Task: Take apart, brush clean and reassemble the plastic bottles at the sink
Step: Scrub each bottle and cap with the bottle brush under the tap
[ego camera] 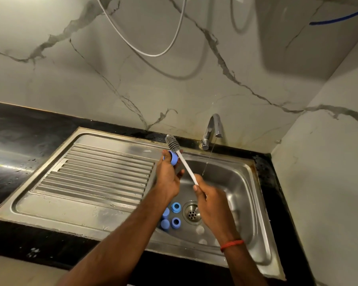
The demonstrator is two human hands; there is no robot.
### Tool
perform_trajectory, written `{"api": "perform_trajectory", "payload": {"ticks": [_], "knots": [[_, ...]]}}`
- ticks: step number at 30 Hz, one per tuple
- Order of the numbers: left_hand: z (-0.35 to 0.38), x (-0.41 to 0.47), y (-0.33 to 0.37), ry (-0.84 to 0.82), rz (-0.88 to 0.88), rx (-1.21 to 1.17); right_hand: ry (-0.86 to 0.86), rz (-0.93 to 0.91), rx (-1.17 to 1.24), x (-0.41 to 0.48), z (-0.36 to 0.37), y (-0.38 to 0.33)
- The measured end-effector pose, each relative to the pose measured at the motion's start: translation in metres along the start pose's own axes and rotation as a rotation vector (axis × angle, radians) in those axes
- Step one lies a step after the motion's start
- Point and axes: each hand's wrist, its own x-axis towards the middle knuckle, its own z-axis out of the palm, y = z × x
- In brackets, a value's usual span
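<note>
My left hand [167, 176] grips a blue bottle cap [172, 157] above the left edge of the sink basin [239, 182]. My right hand [210, 201] holds the white handle of a bottle brush [186, 165]. Its grey bristle head [172, 142] pokes up just past the cap. Several more blue caps [175, 207] lie on the basin floor beside the drain [192, 212]. Clear plastic bottles [232, 205] lie faintly visible in the basin, partly behind my right arm.
A chrome tap [212, 131] at the back runs a thin stream of water into the basin. A ribbed steel drainboard [95, 172] lies to the left. Black counter [19, 137] surrounds the sink. Marble walls stand behind and to the right.
</note>
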Motion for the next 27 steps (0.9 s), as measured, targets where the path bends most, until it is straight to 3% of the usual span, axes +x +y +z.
{"api": "perform_trajectory", "payload": {"ticks": [6, 13, 20, 27], "knots": [[-0.009, 0.015, 0.025, 0.079, -0.038, -0.150, -0.076, -0.047, 0.085, -0.017, 0.003, 0.006], [0.003, 0.004, 0.010, 0.067, -0.014, -0.003, -0.009, -0.003, 0.034, 0.002, -0.002, -0.001], [-0.007, 0.007, 0.029, 0.065, -0.016, -0.120, -0.100, -0.027, 0.077, -0.018, -0.009, 0.022], [-0.004, 0.004, 0.024, 0.038, 0.057, -0.070, 0.001, -0.026, -0.061, -0.005, -0.028, 0.021]]}}
